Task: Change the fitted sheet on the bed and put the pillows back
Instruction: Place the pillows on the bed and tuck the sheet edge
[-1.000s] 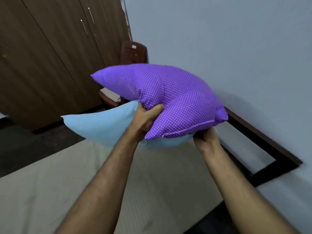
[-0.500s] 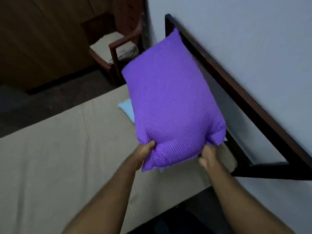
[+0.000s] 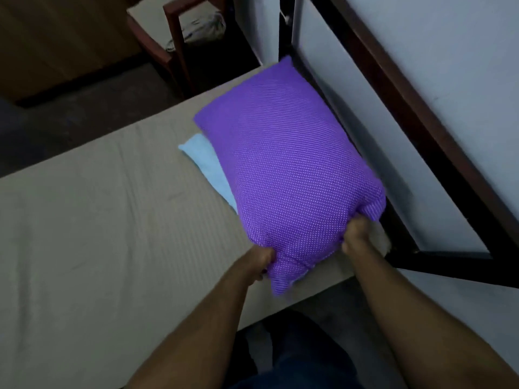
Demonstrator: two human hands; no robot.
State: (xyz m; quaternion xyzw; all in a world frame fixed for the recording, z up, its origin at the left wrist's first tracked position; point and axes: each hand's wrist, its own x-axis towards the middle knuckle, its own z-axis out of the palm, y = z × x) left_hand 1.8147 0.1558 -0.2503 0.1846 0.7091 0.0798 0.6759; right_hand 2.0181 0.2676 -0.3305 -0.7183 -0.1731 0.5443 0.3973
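Two pillows lie stacked at the head end of the beige fitted sheet [image 3: 84, 220]: a light blue pillow [image 3: 207, 167] peeks out leftward from under the purple dotted pillow [image 3: 283, 169]. The left hand [image 3: 257, 261] pinches the purple pillow's near corner, fingers curled into the fabric; the right hand [image 3: 355, 234] grips the near right corner likewise. It looks light, soft and squashy, best taken by corners or seams. Most of the blue pillow is hidden; beside the dark headboard frame [image 3: 421, 130], a pale thing by the right wrist is unclear.
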